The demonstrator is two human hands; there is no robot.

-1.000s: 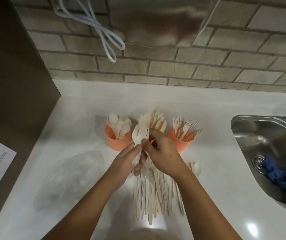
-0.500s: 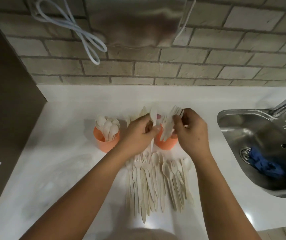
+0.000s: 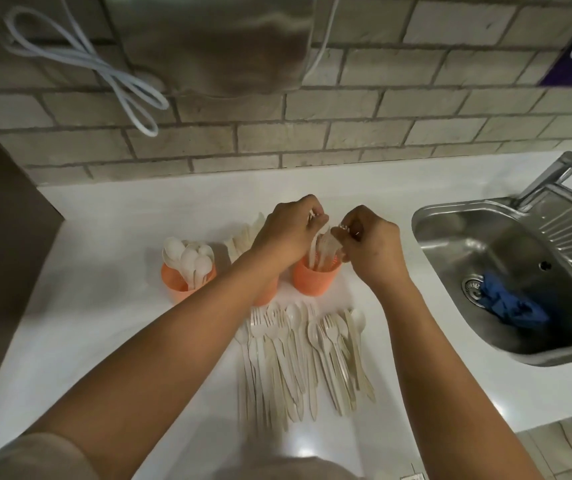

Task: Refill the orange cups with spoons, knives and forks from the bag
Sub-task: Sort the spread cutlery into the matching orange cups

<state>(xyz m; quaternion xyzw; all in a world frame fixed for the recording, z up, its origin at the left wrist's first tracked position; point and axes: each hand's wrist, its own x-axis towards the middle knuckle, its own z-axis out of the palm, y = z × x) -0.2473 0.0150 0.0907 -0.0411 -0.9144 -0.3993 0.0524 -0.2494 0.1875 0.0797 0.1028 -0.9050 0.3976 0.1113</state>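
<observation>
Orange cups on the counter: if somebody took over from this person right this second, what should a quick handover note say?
Left grip and right grip, both bare hands, pinch a bunch of forks over the right orange cup.
Left orange cup holds spoons; the middle cup is mostly hidden behind the left forearm, with knives sticking up.
Done: all three cups partly stocked.
Left: drop these forks in, then sort the loose cutlery pile on the counter.
</observation>
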